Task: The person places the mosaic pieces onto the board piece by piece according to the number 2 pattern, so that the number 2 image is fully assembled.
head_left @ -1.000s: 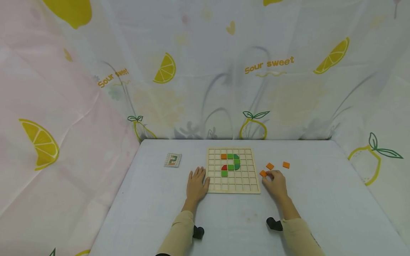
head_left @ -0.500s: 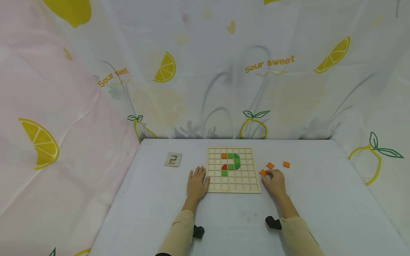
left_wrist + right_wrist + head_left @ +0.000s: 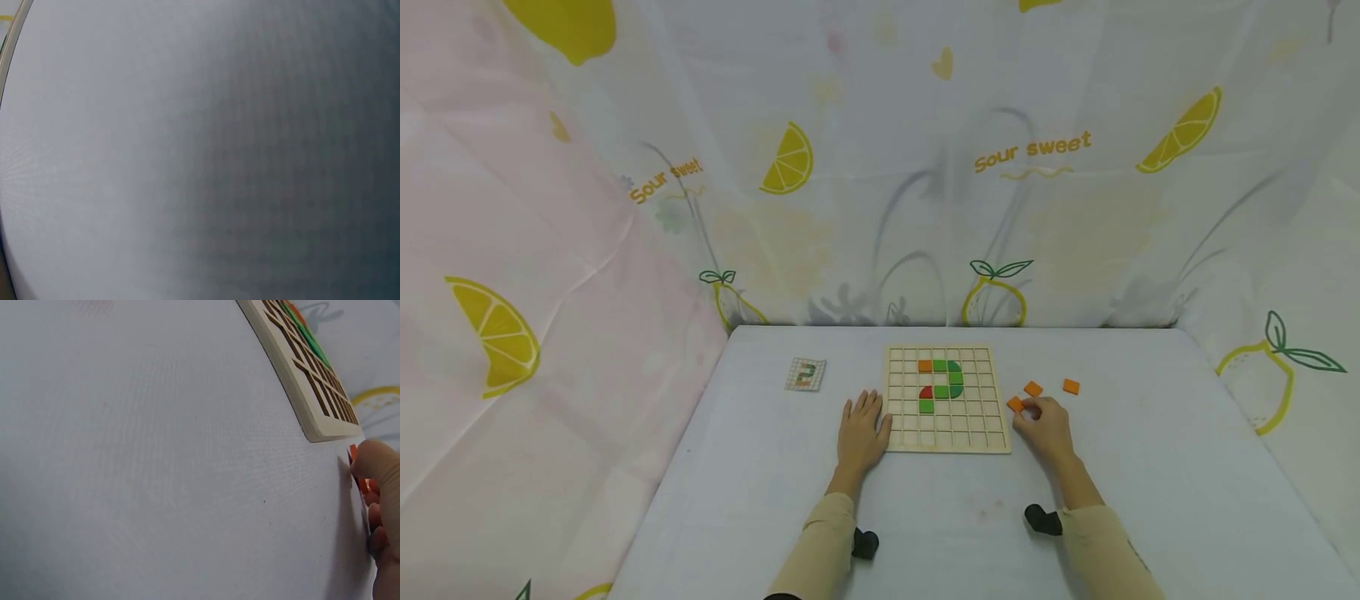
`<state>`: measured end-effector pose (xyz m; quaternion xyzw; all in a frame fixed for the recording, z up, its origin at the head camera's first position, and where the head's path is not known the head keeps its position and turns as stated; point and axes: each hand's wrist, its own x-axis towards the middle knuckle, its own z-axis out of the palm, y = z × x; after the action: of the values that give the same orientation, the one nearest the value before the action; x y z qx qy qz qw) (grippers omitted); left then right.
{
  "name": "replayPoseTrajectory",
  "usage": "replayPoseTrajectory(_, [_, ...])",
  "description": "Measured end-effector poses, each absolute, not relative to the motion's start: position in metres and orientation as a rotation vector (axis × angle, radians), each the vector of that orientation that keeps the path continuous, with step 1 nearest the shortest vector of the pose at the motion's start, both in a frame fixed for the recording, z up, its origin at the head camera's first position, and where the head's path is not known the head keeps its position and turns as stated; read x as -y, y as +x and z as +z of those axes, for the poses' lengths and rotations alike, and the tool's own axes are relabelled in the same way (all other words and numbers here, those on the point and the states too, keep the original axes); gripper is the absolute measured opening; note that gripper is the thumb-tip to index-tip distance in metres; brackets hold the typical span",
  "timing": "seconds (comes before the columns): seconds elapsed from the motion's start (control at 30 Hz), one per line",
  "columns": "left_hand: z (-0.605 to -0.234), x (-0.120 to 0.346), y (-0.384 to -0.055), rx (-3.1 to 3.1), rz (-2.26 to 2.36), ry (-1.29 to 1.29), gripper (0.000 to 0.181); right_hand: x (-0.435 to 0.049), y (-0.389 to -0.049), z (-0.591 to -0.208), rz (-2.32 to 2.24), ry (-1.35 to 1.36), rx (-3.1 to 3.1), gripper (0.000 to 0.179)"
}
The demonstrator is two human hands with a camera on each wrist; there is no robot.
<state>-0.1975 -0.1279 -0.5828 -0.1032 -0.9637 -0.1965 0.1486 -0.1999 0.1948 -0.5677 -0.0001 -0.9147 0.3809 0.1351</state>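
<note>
Right of the wooden grid board point(image 3: 904, 437), my right hand point(image 3: 1047, 428) pinches an orange square tile point(image 3: 1015, 404) between thumb and fingers. The right wrist view shows the same orange tile point(image 3: 353, 453) at the thumb tip, close to a corner of the board point(image 3: 331, 429). My left hand point(image 3: 861, 435) lies flat with straight fingers, its thumb at the board's left edge. On the board, an orange square point(image 3: 924, 366), several green pieces point(image 3: 955, 379) and a red curved piece point(image 3: 927, 392) sit in the cells. The left wrist view shows mostly white tabletop.
Two loose orange tiles lie beyond my right hand: a nearer tile point(image 3: 1033, 389) and a farther tile point(image 3: 1071, 387). A small pattern card point(image 3: 806, 375) lies left of the board. The white table point(image 3: 745, 500) meets a lemon-print curtain point(image 3: 880, 208) at its far edge.
</note>
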Motion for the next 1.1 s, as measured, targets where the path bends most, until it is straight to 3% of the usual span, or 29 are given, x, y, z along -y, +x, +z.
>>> replayPoseTrajectory(0.43, [-0.585, 0.129, -0.199, 2.775, -0.556, -0.288, 0.045, -0.185, -0.199, -0.567, 1.185, 0.078, 2.514, 0.024])
replayPoseTrajectory(1.1, [-0.586, 0.128, -0.198, 2.774, -0.538, -0.284, 0.045, -0.099, -0.204, -0.574, 1.344, 0.454, 2.417, 0.016])
